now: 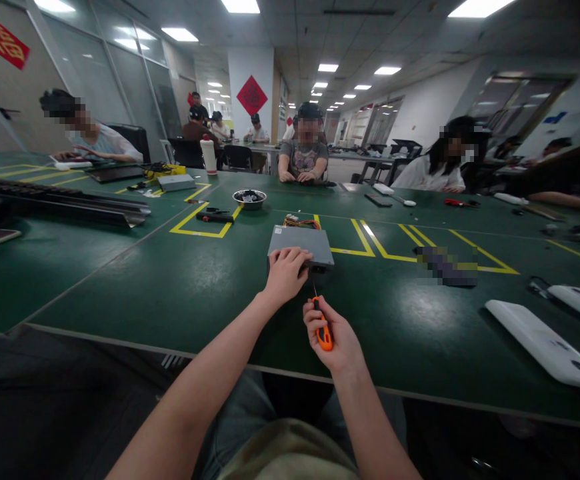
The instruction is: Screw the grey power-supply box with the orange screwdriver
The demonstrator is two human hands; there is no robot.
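A grey metal computer power supply [300,243] lies on the green table in front of me, a bundle of coloured wires [301,223] at its far side. My left hand [289,272] rests over its near left part, fingers bent across the top and holding it. Below its near edge, my right hand [333,331] is closed around an orange and black screwdriver [325,332]. The thin shaft points up toward the near face of the power supply. Whether the tip touches a screw there I cannot tell.
A metal bowl [249,199] of small dark parts and a black tool [215,217] stand beyond, left. White devices [545,340] lie at the right, near a blurred dark item [447,267]. Long black metal rails [60,199] lie left. Several people sit around the table.
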